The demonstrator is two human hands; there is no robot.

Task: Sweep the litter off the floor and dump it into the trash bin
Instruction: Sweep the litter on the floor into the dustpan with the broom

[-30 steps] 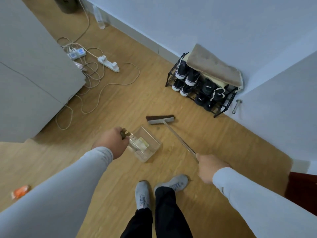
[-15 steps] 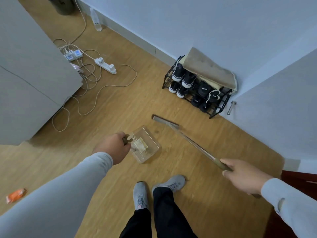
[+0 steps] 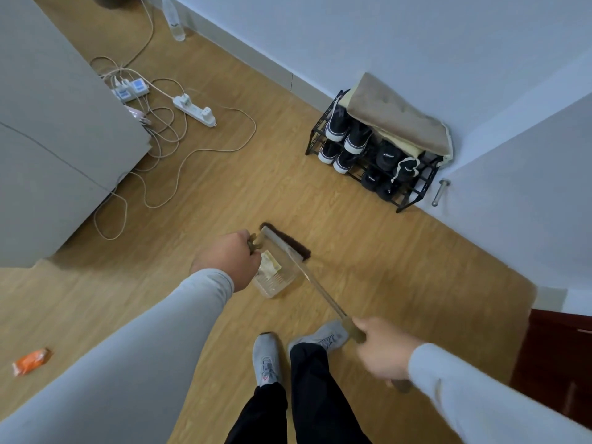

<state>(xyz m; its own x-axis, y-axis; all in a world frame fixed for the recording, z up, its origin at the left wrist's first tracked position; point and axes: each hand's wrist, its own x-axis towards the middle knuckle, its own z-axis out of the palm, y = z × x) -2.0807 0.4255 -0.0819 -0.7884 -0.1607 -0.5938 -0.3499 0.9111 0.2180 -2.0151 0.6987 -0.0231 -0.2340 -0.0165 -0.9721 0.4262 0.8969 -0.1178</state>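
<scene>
My left hand point(image 3: 226, 261) grips the brown handle of a clear plastic dustpan point(image 3: 276, 279), held over the wooden floor in front of my feet. A yellowish scrap of litter point(image 3: 272, 265) lies inside the pan. My right hand point(image 3: 382, 347) grips the handle of a long broom point(image 3: 315, 283). Its dark brush head point(image 3: 286, 240) is just beyond the dustpan, close to my left hand. An orange wrapper point(image 3: 31, 361) lies on the floor at the far left. The trash bin's dark base point(image 3: 110, 0) may be the object at the top edge; I cannot tell.
A grey cabinet point(image 3: 48, 133) fills the left side, with power strips point(image 3: 195, 111) and tangled cables point(image 3: 160, 161) beside it. A black shoe rack point(image 3: 378, 155) stands against the wall. A clear bottle point(image 3: 173, 20) stands by the baseboard. My shoes point(image 3: 267, 358) are below the dustpan.
The broom head has swung left and nearer, from open floor to right beside the dustpan. My right hand has moved inward. The dustpan stays in my left hand's grip.
</scene>
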